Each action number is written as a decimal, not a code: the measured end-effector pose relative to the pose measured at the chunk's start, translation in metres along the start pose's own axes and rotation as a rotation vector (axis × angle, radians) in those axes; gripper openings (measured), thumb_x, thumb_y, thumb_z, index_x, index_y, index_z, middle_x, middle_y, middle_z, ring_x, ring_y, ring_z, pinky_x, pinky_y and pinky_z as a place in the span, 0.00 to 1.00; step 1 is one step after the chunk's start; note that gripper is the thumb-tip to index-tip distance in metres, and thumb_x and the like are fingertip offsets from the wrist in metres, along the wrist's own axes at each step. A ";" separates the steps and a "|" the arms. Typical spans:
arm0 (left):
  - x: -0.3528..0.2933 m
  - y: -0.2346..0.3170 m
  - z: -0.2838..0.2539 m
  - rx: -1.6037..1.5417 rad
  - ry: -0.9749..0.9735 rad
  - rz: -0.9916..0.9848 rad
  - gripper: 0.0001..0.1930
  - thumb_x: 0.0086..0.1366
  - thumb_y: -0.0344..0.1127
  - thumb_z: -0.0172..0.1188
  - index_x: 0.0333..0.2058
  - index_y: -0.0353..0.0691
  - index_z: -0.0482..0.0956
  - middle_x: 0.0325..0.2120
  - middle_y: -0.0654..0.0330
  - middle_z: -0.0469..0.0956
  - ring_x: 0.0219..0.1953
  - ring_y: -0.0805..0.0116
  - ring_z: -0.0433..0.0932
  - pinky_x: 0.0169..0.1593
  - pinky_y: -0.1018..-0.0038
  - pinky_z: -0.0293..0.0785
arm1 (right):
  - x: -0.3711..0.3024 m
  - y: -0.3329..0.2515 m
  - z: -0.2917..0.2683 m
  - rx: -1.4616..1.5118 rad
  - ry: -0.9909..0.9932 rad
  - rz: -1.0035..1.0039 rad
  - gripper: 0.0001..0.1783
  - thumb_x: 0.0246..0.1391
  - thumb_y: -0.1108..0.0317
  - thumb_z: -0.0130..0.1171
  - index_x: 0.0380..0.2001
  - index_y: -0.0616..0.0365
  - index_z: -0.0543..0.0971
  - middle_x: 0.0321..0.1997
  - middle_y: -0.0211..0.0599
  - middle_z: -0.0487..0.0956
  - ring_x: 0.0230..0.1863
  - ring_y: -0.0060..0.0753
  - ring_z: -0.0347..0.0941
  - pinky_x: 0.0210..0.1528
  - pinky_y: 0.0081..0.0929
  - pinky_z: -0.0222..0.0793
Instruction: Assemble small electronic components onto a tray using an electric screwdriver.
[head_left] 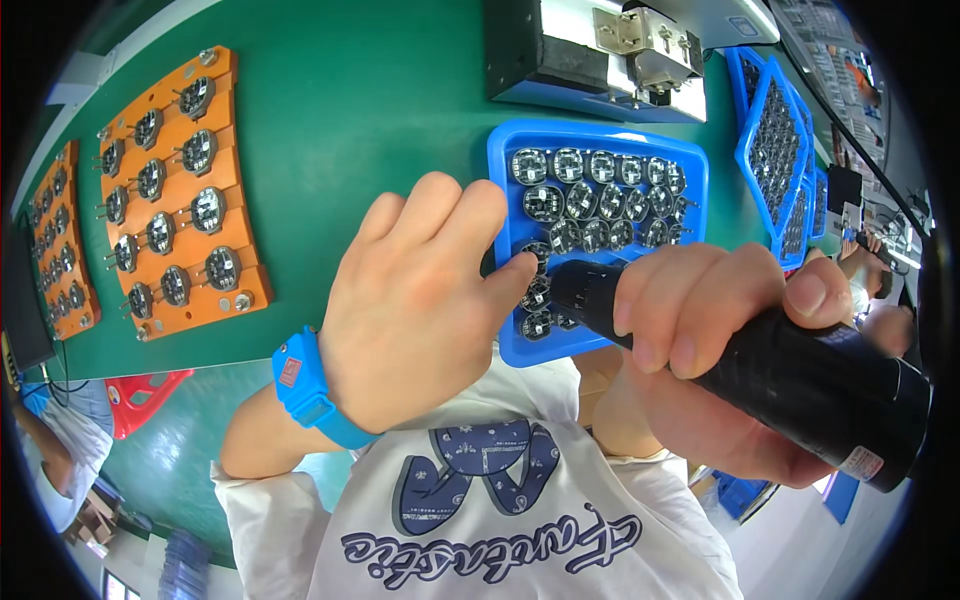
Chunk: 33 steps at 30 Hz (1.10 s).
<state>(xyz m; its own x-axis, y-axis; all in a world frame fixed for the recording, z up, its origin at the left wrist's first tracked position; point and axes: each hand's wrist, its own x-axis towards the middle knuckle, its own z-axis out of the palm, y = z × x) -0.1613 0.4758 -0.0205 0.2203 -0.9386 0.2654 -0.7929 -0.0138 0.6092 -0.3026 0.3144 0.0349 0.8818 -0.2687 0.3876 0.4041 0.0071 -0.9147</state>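
My right hand (715,320) is wrapped round a thick black cylindrical tool (810,385), tilted with its narrower end over the near right part of a blue plastic tray (497,150). The tool's exact kind cannot be made out. Several small round circuit-board parts (610,202) with silvery and black components lie in rows in that tray. At the tray's left rim is my left hand (420,290), back upward and fingers curled, the thumb next to a round part (536,293). Whatever its fingers hold is hidden beneath them. A blue strap (310,390) circles my left wrist.
On the green table (330,110), left, stand two orange fixture plates (180,95) (75,215) carrying round parts. A metal and black bench device (610,60) sits behind the tray. Stacked blue trays (745,150) are at the right. A red stool (140,400) and other people are beyond.
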 end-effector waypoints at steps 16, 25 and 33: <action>0.003 0.017 0.000 0.132 0.004 -0.055 0.09 0.57 0.32 0.69 0.36 0.48 0.92 0.34 0.61 0.68 0.40 0.58 0.69 0.39 0.63 0.60 | -0.006 -0.008 0.036 -0.198 0.320 0.103 0.45 0.57 0.25 0.62 0.53 0.56 0.68 0.28 0.43 0.77 0.22 0.41 0.72 0.27 0.42 0.70; 0.003 0.027 0.001 0.195 0.011 -0.086 0.07 0.62 0.32 0.68 0.26 0.37 0.82 0.35 0.61 0.71 0.40 0.62 0.70 0.41 0.64 0.63 | -0.002 -0.037 -0.011 0.003 0.099 -0.074 0.39 0.59 0.32 0.62 0.58 0.52 0.72 0.31 0.32 0.76 0.25 0.29 0.73 0.29 0.35 0.67; 0.009 0.035 0.005 0.159 0.029 -0.155 0.19 0.51 0.30 0.68 0.44 0.46 0.91 0.32 0.65 0.67 0.36 0.63 0.68 0.37 0.65 0.58 | 0.029 -0.058 -0.051 -0.134 0.088 -0.115 0.38 0.52 0.35 0.58 0.54 0.55 0.74 0.32 0.31 0.73 0.29 0.28 0.70 0.39 0.33 0.63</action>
<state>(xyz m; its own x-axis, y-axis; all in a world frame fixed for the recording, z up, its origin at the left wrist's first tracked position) -0.1906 0.4650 -0.0006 0.3608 -0.9108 0.2006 -0.8276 -0.2135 0.5191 -0.3129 0.2570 0.0934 0.8045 -0.3435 0.4846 0.4600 -0.1557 -0.8741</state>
